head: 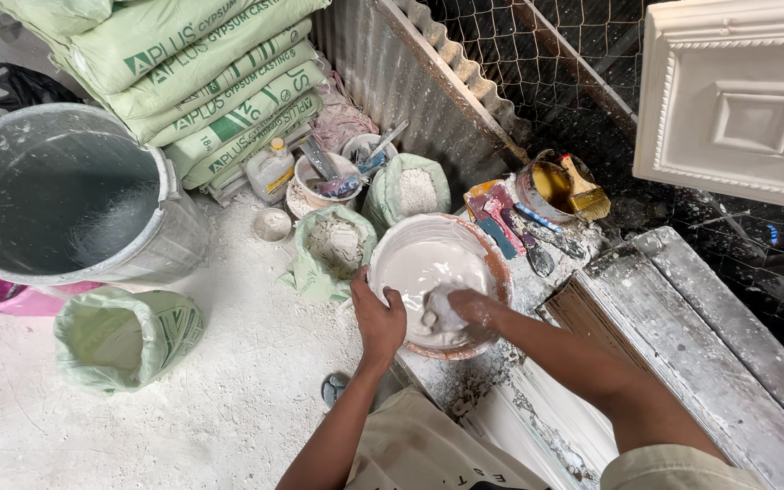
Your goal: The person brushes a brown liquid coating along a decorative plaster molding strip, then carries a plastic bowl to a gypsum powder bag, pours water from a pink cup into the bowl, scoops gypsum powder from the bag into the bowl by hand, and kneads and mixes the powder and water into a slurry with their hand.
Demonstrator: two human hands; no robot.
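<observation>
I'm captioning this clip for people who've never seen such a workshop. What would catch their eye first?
At centre, the bowl of white paste: the left hand grips its rim and the right hand is sunk in the mix. Upper left, a stack of green sacks above a big grey bucket; upper right, a white moulded panel.

One head-worn view looks steeply down, close over the bowl (435, 272).
</observation>
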